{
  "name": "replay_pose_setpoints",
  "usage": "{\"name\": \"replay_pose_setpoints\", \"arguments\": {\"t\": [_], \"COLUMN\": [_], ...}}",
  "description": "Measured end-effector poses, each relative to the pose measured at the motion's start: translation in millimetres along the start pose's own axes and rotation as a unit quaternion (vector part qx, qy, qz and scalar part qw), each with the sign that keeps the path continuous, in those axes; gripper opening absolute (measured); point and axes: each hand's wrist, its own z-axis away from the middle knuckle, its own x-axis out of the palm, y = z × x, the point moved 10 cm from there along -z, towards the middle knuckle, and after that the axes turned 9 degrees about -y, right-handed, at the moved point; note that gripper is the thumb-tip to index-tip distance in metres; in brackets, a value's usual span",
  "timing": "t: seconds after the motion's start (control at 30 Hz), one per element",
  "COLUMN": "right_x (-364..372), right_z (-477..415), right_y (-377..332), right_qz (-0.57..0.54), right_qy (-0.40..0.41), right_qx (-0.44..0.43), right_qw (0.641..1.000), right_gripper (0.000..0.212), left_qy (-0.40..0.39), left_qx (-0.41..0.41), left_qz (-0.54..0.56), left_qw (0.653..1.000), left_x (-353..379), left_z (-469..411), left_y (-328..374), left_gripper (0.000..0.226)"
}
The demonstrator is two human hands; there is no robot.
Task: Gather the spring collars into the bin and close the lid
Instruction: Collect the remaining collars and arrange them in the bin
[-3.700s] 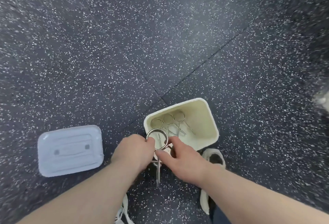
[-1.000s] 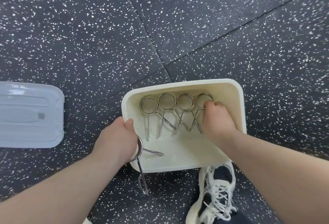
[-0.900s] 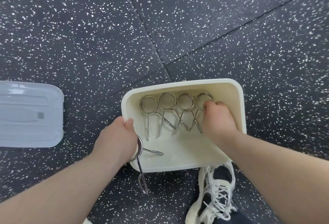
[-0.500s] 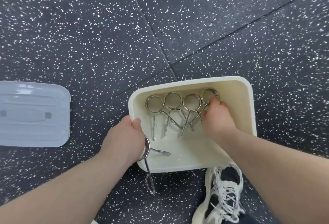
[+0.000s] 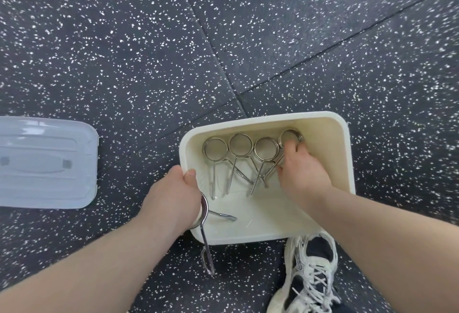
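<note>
A cream plastic bin (image 5: pixel 346 153) stands open on the speckled floor. Three chrome spring collars (image 5: pixel 239 146) lie side by side along its far wall. My right hand (image 5: pixel 301 176) is inside the bin, fingers closed on a fourth spring collar (image 5: pixel 291 136) tilted against the far wall. My left hand (image 5: pixel 173 200) grips the bin's left rim and also holds another spring collar (image 5: pixel 205 233), whose handles hang over the rim, one inside and one outside. The translucent white lid (image 5: pixel 44 163) lies flat on the floor to the left, apart from the bin.
Dark rubber floor tiles with white flecks (image 5: pixel 223 39) surround the bin. A white laced sneaker (image 5: pixel 308 275) rests just in front of the bin's near right corner.
My right hand has tipped the fourth collar up and shifted it right toward the bin's far corner. My left hand keeps its grip on the rim and its collar. The view has drifted slightly.
</note>
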Motion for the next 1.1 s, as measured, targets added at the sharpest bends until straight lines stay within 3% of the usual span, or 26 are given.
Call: {"name": "replay_pose_setpoints", "arguments": {"t": [0.17, 0.3, 0.6, 0.8, 0.9, 1.0, 1.1], "right_x": [3, -17, -63, -64, -65, -64, -49], "right_z": [24, 69, 143, 143, 136, 120, 103], "right_y": [8, -3, -104, -106, -94, -77, -57], "right_qz": [-0.112, -0.192, -0.235, -0.248, -0.239, -0.219, -0.238], "right_qy": [-0.066, -0.064, -0.068, -0.052, -0.042, -0.043, -0.111], "right_qx": [-0.004, -0.026, -0.3, -0.29, -0.256, -0.195, -0.09], "right_qw": [0.991, 0.979, 0.922, 0.923, 0.936, 0.955, 0.961], "right_gripper": [0.07, 0.064, 0.068, 0.061, 0.038, 0.027, 0.03], "left_qy": [0.042, 0.06, 0.033, -0.023, -0.055, -0.084, -0.075], "left_qx": [0.002, 0.006, 0.071, 0.064, 0.075, 0.08, 0.063], "left_qz": [0.058, 0.13, 0.175, 0.267, 0.294, 0.27, 0.227], "left_qw": [0.997, 0.99, 0.981, 0.961, 0.951, 0.956, 0.969], "left_x": [-12, -20, -23, -17, -11, -8, -16], "left_z": [14, 36, 64, 65, 71, 73, 70], "left_y": [5, 16, 56, 50, 56, 61, 55], "left_gripper": [0.028, 0.031, 0.033, 0.033, 0.032, 0.025, 0.043]}}
